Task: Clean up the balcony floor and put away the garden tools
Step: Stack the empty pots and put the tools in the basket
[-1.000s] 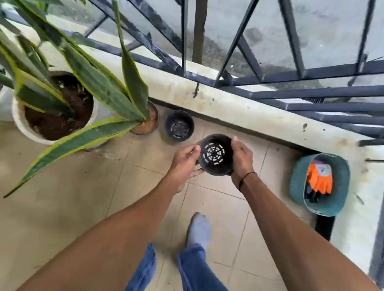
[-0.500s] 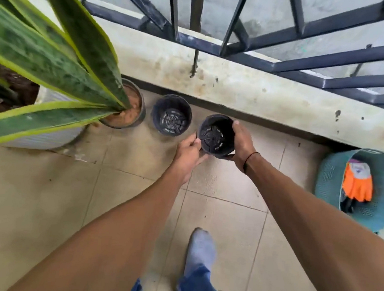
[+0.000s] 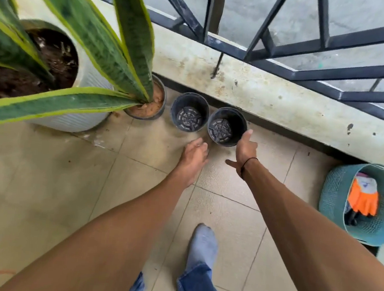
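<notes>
Fingertips of the right hand (image 3: 246,150) barely touch the rim of the black pot (image 3: 226,126), now set down mid-frame beside its twin (image 3: 189,115). A second ago both hands gripped it; the left hand (image 3: 194,156) hangs relaxed, released. One pot is tidied.

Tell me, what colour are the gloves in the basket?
Mostly orange: the gloves sit in the teal basket, seen in the head view.
</notes>
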